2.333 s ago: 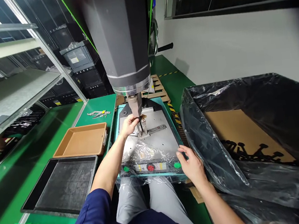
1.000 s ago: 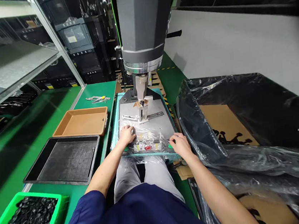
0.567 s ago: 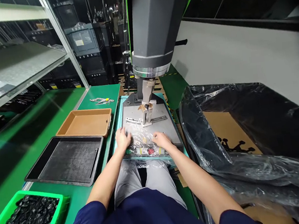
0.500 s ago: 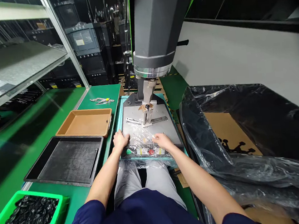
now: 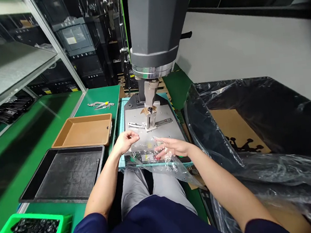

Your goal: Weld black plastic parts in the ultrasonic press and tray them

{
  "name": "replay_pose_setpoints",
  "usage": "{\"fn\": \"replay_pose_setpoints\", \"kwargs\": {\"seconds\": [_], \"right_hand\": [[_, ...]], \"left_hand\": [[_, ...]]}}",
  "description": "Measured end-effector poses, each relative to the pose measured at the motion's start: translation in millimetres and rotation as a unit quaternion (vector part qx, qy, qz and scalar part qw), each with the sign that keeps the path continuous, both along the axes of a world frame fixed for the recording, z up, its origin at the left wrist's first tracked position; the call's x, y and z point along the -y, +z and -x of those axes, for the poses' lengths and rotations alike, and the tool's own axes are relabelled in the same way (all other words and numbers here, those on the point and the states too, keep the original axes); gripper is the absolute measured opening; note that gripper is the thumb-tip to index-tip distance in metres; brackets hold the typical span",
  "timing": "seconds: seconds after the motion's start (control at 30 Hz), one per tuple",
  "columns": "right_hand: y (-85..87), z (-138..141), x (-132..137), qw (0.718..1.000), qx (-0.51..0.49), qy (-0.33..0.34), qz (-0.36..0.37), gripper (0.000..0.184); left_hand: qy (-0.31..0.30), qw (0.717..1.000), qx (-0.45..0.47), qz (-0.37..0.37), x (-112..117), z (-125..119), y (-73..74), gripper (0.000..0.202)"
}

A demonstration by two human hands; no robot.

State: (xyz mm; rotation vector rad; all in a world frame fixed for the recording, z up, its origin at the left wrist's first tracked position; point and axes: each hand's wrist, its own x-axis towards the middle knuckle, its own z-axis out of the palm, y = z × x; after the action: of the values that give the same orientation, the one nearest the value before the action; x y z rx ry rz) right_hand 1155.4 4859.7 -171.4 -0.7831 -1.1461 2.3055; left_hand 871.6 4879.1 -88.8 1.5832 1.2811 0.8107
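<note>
A thin clear plastic bag point(image 5: 161, 167) hangs over the near edge of the machine's metal plate point(image 5: 168, 132), drooping above my lap. My left hand point(image 5: 124, 142) pinches its upper left part between thumb and fingertips. On the other side my right hand point(image 5: 174, 147) has its fingers stretched out and apart. Film lies against those fingers; whether they are inside the bag or behind it, I cannot tell. Beyond both hands stands a small metal fixture point(image 5: 151, 121) on the plate, under the machine's grey head point(image 5: 153, 30). Buttons on the front panel show blurred through the film.
To the left are a brown tray point(image 5: 85, 130), a black tray point(image 5: 66, 175) and a green crate point(image 5: 63, 220) of small black parts. Pliers point(image 5: 99, 104) lie on the green bench point(image 5: 85, 94). A large box lined with black plastic point(image 5: 210, 132) stands at right, holding cardboard.
Both hands have lifted slightly off the plate with the bag. My right hand has gone from a pinch to spread fingers, and the bag now droops further right.
</note>
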Motion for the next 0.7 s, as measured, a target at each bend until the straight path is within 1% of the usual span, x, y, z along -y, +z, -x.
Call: {"fn": "replay_pose_setpoints", "kwargs": {"seconds": [0.07, 0.13, 0.17, 0.2, 0.27, 0.33, 0.4, 0.47, 0.57, 0.7], "right_hand": [[4.9, 8.3, -17.2, 1.0, -0.018, -0.008, 0.015, 0.078], [10.3, 17.0, -32.8, 0.999, -0.046, -0.011, 0.0, 0.077], [13.4, 20.4, -39.1, 0.998, -0.059, -0.025, -0.016, 0.075], [16.9, 22.8, -44.3, 0.996, -0.065, -0.053, -0.037, 0.071], [24.5, 24.3, -52.1, 0.986, -0.053, -0.141, -0.076, 0.056], [32.2, 21.4, -57.8, 0.968, -0.022, -0.229, -0.097, 0.047], [38.7, 15.9, -62.8, 0.956, 0.0, -0.28, -0.093, 0.048], [43.0, 9.8, -68.0, 0.95, 0.011, -0.302, -0.08, 0.048], [45.0, 2.9, -77.3, 0.948, 0.035, -0.309, -0.066, 0.045], [44.6, -1.8, -95.7, 0.938, 0.094, -0.327, -0.071, 0.043]], "left_hand": [[-0.037, 0.999, 0.022, 0.011, -1.5, -11.4, 18.6, 0.034], [-0.067, 0.997, 0.039, 0.026, -3.9, -20.6, 33.4, 0.035], [-0.075, 0.996, 0.043, 0.032, -5.7, -24.1, 39.0, 0.036], [-0.078, 0.995, 0.043, 0.036, -8.2, -26.8, 43.4, 0.038], [-0.065, 0.997, 0.036, 0.036, -15.5, -30.2, 48.7, 0.04], [-0.035, 0.999, 0.026, 0.03, -25.9, -31.4, 50.5, 0.043], [-0.02, 0.998, 0.025, 0.047, -38.5, -31.7, 50.0, 0.045], [-0.034, 0.995, 0.025, 0.089, -52.1, -32.6, 48.3, 0.046], [-0.064, 0.988, 0.02, 0.143, -73.1, -37.3, 45.5, 0.044], [-0.032, 0.984, 0.018, 0.175, -102.8, -48.8, 44.2, 0.041]]}}
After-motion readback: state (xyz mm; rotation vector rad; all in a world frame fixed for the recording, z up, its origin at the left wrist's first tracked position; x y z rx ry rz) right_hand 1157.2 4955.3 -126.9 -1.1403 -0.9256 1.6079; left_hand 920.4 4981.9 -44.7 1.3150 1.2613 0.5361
